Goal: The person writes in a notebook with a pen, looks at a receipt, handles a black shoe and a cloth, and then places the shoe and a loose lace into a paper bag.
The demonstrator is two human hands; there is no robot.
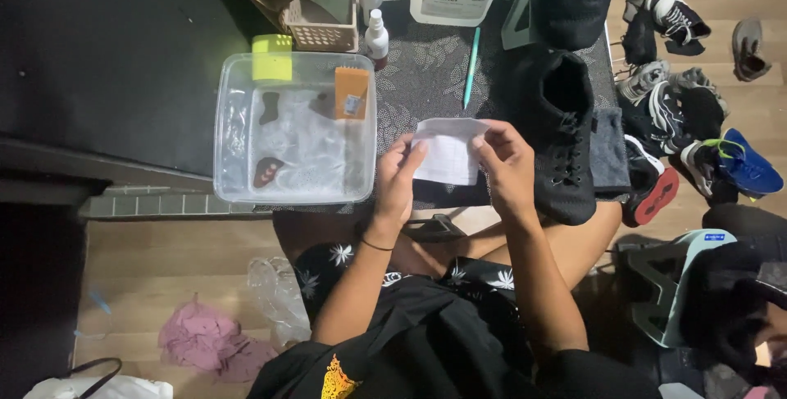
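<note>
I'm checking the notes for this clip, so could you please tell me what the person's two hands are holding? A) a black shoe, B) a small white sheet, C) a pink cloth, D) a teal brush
B: the left hand and the right hand pinch a small white sheet by its two sides, while the black shoe stands untouched on the mat beside them.

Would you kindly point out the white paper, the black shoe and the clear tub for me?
white paper [448, 153], head view, on its flat middle.
black shoe [564, 132], head view, on its laced upper.
clear tub [223, 132], head view, on its left wall.
</note>
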